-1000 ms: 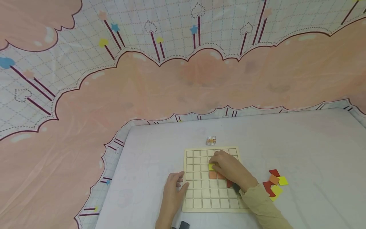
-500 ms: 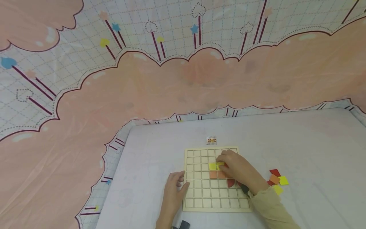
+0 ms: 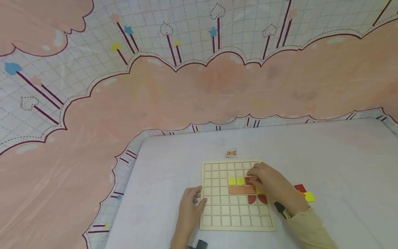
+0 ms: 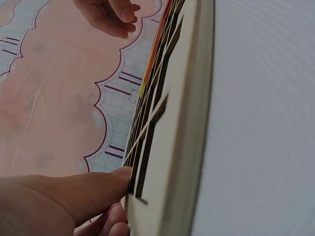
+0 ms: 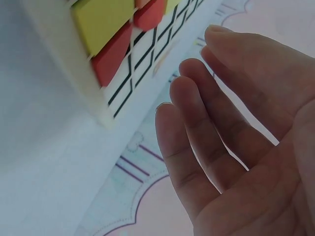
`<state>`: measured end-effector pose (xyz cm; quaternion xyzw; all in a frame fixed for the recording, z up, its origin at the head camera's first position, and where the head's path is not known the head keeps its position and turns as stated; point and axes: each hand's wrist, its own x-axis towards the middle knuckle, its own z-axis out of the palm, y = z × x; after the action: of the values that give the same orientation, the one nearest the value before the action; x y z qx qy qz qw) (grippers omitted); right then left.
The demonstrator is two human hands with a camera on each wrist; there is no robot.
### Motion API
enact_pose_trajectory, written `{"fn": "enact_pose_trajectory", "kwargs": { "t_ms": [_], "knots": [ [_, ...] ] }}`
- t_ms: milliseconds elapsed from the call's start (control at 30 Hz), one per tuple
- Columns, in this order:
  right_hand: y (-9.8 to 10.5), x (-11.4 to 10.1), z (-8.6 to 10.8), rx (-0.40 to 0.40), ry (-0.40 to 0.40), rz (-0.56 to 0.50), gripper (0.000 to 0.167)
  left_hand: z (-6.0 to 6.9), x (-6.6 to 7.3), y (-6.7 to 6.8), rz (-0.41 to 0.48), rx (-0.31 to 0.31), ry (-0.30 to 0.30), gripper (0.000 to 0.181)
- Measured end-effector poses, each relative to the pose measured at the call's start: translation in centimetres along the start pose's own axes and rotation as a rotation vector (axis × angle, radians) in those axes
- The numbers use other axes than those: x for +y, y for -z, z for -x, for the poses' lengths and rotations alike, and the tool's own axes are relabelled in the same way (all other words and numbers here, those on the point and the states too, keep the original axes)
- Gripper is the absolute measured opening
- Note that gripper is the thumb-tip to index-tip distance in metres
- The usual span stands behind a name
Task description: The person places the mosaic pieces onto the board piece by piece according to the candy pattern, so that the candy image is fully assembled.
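Observation:
A pale square grid board (image 3: pixel 217 210) lies on the table. Yellow squares (image 3: pixel 231 181), orange squares (image 3: pixel 233 190) and rounded red pieces (image 3: pixel 252 199) sit in its cells. My left hand (image 3: pixel 186 209) rests at the board's left edge; in the left wrist view its thumb (image 4: pixel 93 194) touches the rim. Over the upper right part of the board is my right hand (image 3: pixel 272 180), fingertips close to a red piece (image 3: pixel 247 180). In the right wrist view the fingers (image 5: pixel 179 142) are loosely bent and apart, with nothing between them. The right hand hides some cells.
A small printed card (image 3: pixel 230 153) with a coloured grid pattern lies beyond the board. Right of the board are loose pieces, among them a red one (image 3: pixel 300 188) and a yellow square (image 3: pixel 309 196), partly hidden by the right arm. A patterned cloth (image 3: pixel 217 93) hangs behind.
My right hand has moved rightward along the board, uncovering yellow, orange and red pieces in the cells. Its arm now covers more of the loose pieces. The left hand stays in place.

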<state>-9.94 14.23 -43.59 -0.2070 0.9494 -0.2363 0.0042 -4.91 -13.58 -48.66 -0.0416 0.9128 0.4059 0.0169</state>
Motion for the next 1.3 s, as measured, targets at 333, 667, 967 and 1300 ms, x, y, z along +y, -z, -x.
{"fn": "enact_pose_trajectory", "kwargs": {
  "t_ms": [333,667,967,1300],
  "knots": [
    [1.2,2.0,1.3,-0.031,0.040,0.070,0.014,0.0,-0.2,-0.1,-0.005,0.007,0.000,0.044],
    [2.3,4.7,3.2,-0.039,-0.120,0.024,0.025,0.0,-0.1,-0.2,-0.006,0.013,-0.004,0.043],
    [4.4,6.9,4.8,-0.043,-0.184,-0.021,0.027,0.0,-0.1,-0.2,0.005,0.014,-0.016,0.043],
    [4.9,9.2,6.5,-0.097,-0.234,-0.052,0.026,0.2,-0.1,-0.1,0.012,0.022,-0.048,0.043]
  ]
}}
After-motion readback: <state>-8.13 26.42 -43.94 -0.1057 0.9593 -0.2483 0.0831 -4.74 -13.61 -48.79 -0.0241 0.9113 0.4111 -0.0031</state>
